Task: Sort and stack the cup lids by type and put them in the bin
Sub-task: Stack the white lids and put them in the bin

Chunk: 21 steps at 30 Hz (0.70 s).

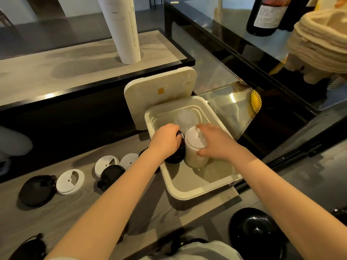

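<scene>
A white bin [189, 194] stands on the wooden counter. Inside it my left hand [166, 139] grips a stack of black lids [176, 156] from above. Right beside that, my right hand [216, 142] holds a tall stack of white lids [195, 151], thumb on its near side and fingers over the top. Clear dome lids [186, 119] lie at the bin's far end. Loose on the counter to the left lie white flat lids [70, 182] [106, 164] [129, 160] and black lids [37, 190] [110, 176].
The bin's white cover [159, 94] leans upright behind it. A tall stack of paper cups [122, 29] stands on the raised shelf. A glass display case [234, 76] lies to the right. More black lids [257, 233] [28, 248] sit near the bottom edge.
</scene>
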### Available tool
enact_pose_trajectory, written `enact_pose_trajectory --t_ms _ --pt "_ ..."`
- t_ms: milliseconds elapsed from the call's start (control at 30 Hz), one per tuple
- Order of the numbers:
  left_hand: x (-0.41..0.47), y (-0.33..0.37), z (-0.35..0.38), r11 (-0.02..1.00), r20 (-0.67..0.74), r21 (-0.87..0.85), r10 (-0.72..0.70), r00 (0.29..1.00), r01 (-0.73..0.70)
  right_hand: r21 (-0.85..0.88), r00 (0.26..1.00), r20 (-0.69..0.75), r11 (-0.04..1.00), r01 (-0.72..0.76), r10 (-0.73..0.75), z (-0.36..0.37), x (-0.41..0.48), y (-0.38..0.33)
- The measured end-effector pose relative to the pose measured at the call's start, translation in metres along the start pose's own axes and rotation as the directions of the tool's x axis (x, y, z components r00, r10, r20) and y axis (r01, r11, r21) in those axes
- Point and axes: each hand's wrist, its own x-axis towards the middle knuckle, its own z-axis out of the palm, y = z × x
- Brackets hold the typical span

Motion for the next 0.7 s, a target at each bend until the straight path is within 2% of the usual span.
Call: enact_pose_trajectory --t_ms 67,133,300,467,600,700 --pt "0.005 -0.009 0.001 0.946 0.177 0.303 0.065 0.982 -0.117 -0.108 0.999 0.033 0.993 -0.037 0.041 0.003 0.005 0.0" --pt "0.007 -0.013 0.004 0.884 0.292 0.432 0.053 0.955 -0.181 -0.164 0.995 0.067 0.985 -0.062 0.074 0.009 0.008 -0.003" --pt "0.01 -0.014 0.006 0.861 0.313 0.467 0.05 0.948 -0.2 -0.167 0.985 0.122 0.981 -0.104 0.125 0.016 0.011 -0.005" --pt "0.009 -0.015 0.008 0.856 0.306 0.478 0.045 0.951 -0.194 -0.191 0.985 0.106 0.975 -0.115 0.137 0.019 0.013 -0.004" --pt "0.009 -0.015 0.007 0.863 0.304 0.469 0.043 0.952 -0.189 -0.22 0.996 0.07 0.975 -0.041 0.058 0.019 0.013 -0.003" --pt "0.008 -0.016 0.008 0.862 0.296 0.468 0.054 0.954 -0.194 -0.204 0.998 0.028 0.978 -0.043 0.05 0.019 0.007 0.0"
